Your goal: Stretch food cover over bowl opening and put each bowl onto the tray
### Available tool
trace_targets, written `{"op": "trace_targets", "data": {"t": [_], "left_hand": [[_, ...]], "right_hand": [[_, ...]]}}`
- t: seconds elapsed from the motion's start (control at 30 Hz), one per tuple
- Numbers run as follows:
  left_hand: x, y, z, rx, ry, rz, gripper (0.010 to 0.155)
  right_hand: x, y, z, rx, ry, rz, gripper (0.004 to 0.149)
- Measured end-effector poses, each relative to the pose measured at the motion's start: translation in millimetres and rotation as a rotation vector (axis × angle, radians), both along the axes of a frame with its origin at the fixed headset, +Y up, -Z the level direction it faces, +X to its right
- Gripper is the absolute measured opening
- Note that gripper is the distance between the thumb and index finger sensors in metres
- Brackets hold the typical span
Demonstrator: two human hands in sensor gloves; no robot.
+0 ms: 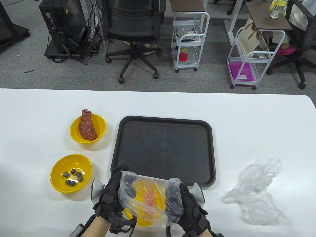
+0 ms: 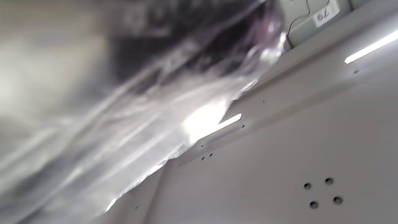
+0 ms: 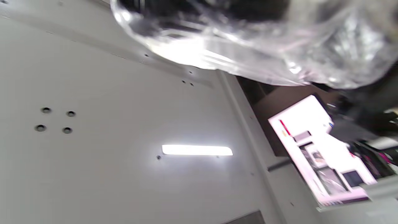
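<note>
Both hands (image 1: 112,197) (image 1: 191,209) stretching cover (image 1: 148,195) — yellow bowl (image 1: 148,197)

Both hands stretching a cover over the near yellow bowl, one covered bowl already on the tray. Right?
Not quite. In the table view the tray holds no bowl. Both hands, left hand and right hand, do stretch the cover over the near yellow bowl.

hands (image 1: 148,197) stretching cover (image 1: 148,184) over bowl (image 1: 145,197)
</note>
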State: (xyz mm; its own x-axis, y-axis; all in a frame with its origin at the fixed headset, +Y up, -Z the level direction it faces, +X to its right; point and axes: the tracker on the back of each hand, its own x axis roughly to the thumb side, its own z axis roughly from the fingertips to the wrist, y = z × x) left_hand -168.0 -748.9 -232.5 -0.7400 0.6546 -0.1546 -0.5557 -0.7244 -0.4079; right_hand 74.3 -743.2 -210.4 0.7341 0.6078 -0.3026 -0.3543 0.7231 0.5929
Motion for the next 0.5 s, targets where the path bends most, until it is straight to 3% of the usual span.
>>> {"op": "trace_targets", "data": {"t": [0.13, 0.3, 0.5], "left_hand": [[8, 3, 4, 0.085, -0.168, 0.110, 0.044], [24, 4, 10, 0.099, -0.286, 0.222, 0.044], [18, 2, 7, 0.121, -0.265, 0.175, 0.044]], "right_hand": [[8, 6, -2, 0.029, -0.074, -0.008, 0.038], [12, 3, -1, -0.010, -0.096, -0.031, 0.038], [12, 4, -1, 0.008, -0.065, -0.049, 0.038]]}}
